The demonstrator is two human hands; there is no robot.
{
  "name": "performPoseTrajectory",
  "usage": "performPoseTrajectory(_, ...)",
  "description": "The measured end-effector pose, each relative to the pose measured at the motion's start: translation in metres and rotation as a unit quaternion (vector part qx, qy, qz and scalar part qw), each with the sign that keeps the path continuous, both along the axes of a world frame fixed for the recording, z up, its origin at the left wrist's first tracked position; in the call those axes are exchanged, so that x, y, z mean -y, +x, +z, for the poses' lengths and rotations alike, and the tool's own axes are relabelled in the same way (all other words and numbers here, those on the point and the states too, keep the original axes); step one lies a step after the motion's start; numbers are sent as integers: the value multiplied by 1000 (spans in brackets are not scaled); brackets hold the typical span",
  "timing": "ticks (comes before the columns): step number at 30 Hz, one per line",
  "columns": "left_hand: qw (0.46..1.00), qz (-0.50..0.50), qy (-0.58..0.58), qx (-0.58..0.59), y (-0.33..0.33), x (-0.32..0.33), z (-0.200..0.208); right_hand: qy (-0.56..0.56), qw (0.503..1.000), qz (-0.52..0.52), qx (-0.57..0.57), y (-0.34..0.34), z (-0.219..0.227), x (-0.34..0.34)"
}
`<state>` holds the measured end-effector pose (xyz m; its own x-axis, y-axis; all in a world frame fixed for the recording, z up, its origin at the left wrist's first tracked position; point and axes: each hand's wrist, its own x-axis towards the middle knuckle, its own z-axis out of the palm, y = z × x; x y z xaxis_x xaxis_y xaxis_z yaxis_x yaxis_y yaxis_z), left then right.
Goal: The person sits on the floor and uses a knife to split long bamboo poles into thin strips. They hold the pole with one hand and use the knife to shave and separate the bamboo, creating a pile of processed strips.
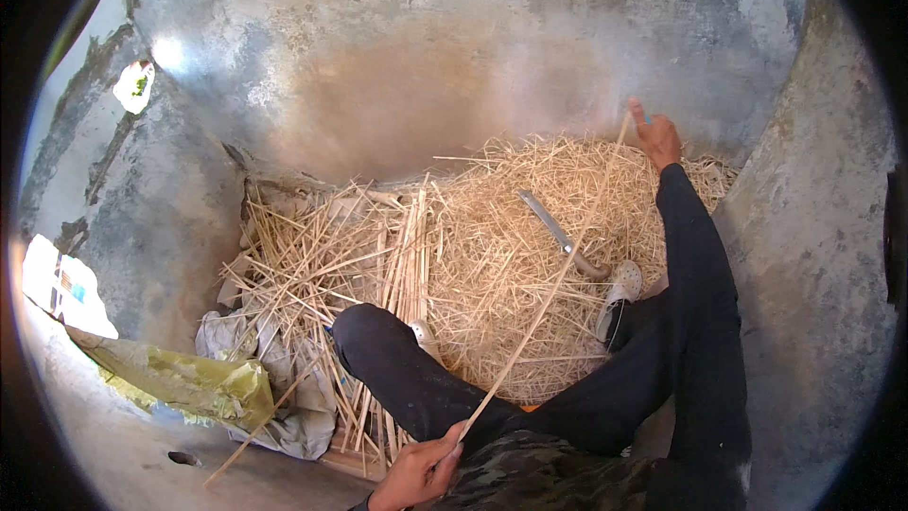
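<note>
A long thin bamboo strip (544, 310) stretches diagonally from my lap up to the far right. Its near end is pinched between the thumb and fingers of my left hand (416, 469). At its far end, my right hand (659, 139) reaches out with the arm extended and the fingers closed at the strip; they are slightly blurred. Below the strip's middle lies a knife with a metal blade (543, 216) and a curved brown handle (592, 269). It rests on a heap of pale shavings (492, 255) between my legs and the wall.
Bundled and loose bamboo strips (409, 255) lie to the left of the shavings. A grey-white sack (307, 416) and a yellowish torn sheet (203, 381) are at the lower left. A weathered concrete wall (426, 57) encloses the spot, with bright openings (71, 284) on the left.
</note>
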<state>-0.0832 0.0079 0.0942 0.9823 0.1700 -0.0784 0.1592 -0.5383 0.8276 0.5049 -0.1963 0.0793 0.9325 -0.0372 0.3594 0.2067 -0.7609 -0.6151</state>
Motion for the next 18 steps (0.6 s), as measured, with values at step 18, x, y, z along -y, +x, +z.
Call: performPoseTrajectory(18,958,137,-232,94,124,-13,0,-142,869,458,122,-247,15,-103)
